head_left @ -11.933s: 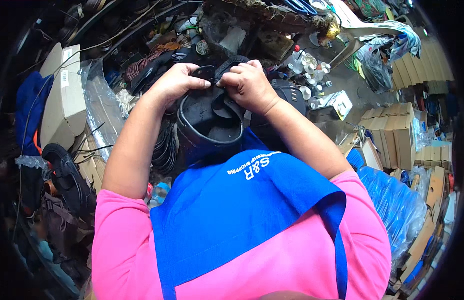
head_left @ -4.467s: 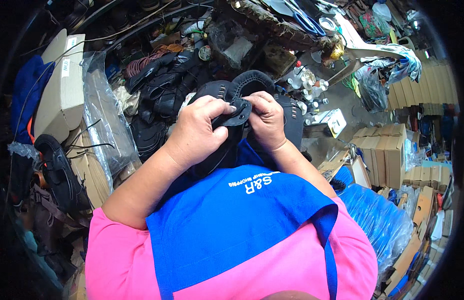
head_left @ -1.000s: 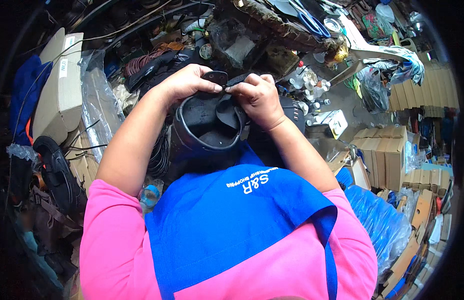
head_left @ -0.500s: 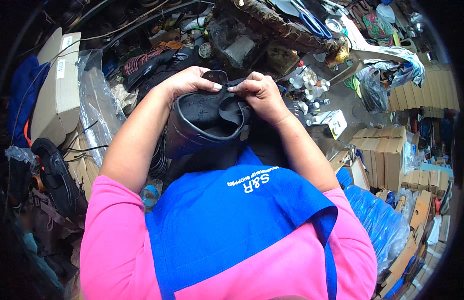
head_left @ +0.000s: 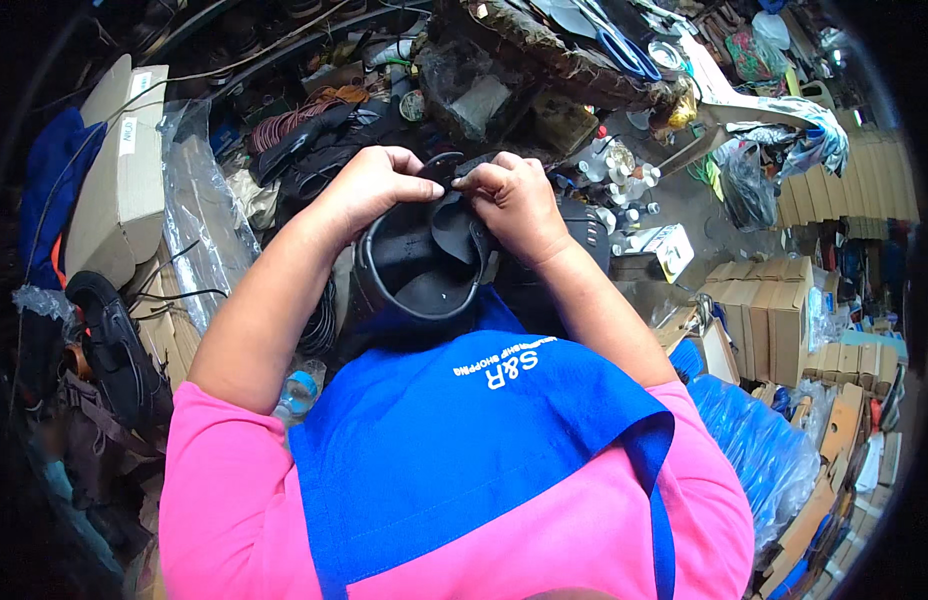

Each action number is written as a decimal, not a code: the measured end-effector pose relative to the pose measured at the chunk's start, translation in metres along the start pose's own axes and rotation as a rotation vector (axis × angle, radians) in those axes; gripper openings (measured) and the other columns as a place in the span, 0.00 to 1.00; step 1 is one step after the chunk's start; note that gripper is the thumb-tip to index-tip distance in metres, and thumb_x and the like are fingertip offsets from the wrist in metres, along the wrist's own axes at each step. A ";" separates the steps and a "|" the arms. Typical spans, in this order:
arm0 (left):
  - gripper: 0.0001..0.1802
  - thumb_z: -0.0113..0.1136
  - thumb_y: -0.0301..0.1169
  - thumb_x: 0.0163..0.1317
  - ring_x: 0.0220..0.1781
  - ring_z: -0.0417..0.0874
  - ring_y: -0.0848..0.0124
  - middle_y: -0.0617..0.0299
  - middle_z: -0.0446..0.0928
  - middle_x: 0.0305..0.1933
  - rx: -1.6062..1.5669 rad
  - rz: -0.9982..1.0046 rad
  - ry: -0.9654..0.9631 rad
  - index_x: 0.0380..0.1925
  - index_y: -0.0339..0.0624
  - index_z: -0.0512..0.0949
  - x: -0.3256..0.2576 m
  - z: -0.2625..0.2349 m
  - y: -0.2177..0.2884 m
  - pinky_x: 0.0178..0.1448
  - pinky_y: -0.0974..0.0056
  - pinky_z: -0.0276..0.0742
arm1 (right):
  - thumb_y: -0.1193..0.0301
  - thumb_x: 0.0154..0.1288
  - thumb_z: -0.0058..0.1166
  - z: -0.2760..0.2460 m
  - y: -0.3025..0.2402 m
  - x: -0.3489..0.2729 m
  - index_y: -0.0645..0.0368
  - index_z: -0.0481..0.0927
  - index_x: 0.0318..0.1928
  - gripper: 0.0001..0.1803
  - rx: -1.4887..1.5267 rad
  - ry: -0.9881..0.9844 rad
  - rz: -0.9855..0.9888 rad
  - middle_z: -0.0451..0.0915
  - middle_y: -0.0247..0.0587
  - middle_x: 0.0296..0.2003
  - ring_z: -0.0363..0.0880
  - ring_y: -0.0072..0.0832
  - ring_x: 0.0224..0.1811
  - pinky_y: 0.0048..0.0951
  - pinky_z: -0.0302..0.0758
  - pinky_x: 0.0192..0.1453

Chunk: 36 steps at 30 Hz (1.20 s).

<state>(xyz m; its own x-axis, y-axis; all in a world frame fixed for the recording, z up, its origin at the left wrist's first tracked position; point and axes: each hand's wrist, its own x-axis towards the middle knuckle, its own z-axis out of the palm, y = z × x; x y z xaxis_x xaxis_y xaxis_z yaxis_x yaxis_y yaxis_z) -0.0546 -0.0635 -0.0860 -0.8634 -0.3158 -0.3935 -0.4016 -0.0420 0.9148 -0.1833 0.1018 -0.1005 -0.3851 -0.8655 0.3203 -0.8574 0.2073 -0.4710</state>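
A black sandal (head_left: 424, 255) rests sole-side toward me on my lap, above a blue apron (head_left: 464, 440) worn over a pink shirt. My left hand (head_left: 369, 185) grips the sandal's far rim on the left, fingers curled over the edge. At the top right of the sandal, my right hand (head_left: 519, 195) pinches a black strap between thumb and fingers. The two hands almost meet at the sandal's upper edge. What lies under the fingers is hidden.
Several black sandals and coiled cords (head_left: 304, 140) are heaped beyond the hands. Cardboard boxes (head_left: 119, 170) and clear plastic bags stand at left, with a black shoe (head_left: 114, 340) below. More stacked boxes (head_left: 774, 310) and a blue plastic bag (head_left: 754, 450) sit at right. A cluttered workbench (head_left: 554, 60) lies ahead.
The sandal has stayed on the lap and both hands have kept their grip at its upper edge; the fingers have shifted only slightly along the strap.
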 end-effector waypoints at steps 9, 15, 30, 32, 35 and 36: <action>0.12 0.65 0.31 0.45 0.28 0.79 0.76 0.60 0.81 0.26 0.096 0.142 0.180 0.29 0.35 0.81 -0.008 0.025 -0.011 0.36 0.69 0.75 | 0.71 0.49 0.61 0.001 -0.005 0.003 0.59 0.80 0.32 0.08 0.190 -0.069 0.201 0.79 0.47 0.32 0.79 0.44 0.37 0.38 0.75 0.44; 0.08 0.62 0.25 0.50 0.28 0.76 0.80 0.66 0.79 0.27 0.054 0.181 0.242 0.31 0.36 0.80 -0.007 0.029 -0.017 0.36 0.73 0.72 | 0.70 0.49 0.60 -0.022 -0.008 0.001 0.56 0.84 0.35 0.10 0.095 -0.150 0.149 0.79 0.46 0.33 0.80 0.43 0.39 0.38 0.76 0.46; 0.07 0.62 0.26 0.46 0.23 0.70 0.80 0.62 0.73 0.18 0.356 0.225 0.270 0.24 0.35 0.77 -0.026 0.034 0.020 0.28 0.69 0.68 | 0.73 0.51 0.60 -0.004 0.002 0.000 0.57 0.83 0.34 0.08 0.288 -0.044 0.127 0.79 0.45 0.31 0.79 0.41 0.36 0.35 0.75 0.42; 0.08 0.61 0.25 0.47 0.25 0.77 0.72 0.55 0.75 0.20 0.414 0.478 0.329 0.28 0.34 0.78 -0.035 0.037 0.028 0.32 0.67 0.71 | 0.75 0.53 0.61 -0.024 -0.006 -0.001 0.58 0.83 0.37 0.09 0.409 -0.016 0.177 0.78 0.42 0.30 0.79 0.33 0.35 0.28 0.75 0.40; 0.15 0.59 0.19 0.42 0.35 0.82 0.57 0.50 0.79 0.31 0.654 0.805 0.392 0.34 0.35 0.79 -0.061 0.044 0.047 0.40 0.61 0.77 | 0.79 0.53 0.59 -0.049 -0.019 -0.008 0.61 0.82 0.38 0.10 0.546 0.091 0.120 0.78 0.39 0.30 0.78 0.27 0.33 0.25 0.74 0.39; 0.18 0.59 0.17 0.40 0.39 0.81 0.53 0.50 0.79 0.35 0.727 0.911 0.407 0.36 0.36 0.79 -0.067 0.046 0.048 0.42 0.60 0.78 | 0.79 0.53 0.59 -0.054 -0.021 -0.012 0.61 0.82 0.38 0.10 0.545 0.094 0.118 0.78 0.39 0.30 0.78 0.27 0.33 0.25 0.74 0.39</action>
<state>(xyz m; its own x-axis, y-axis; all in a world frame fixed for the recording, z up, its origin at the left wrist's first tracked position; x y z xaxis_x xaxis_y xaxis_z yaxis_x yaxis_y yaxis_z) -0.0304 -0.0008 -0.0201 -0.8116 -0.2314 0.5364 0.1075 0.8434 0.5265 -0.1788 0.1323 -0.0501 -0.5177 -0.8013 0.2997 -0.5163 0.0133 -0.8563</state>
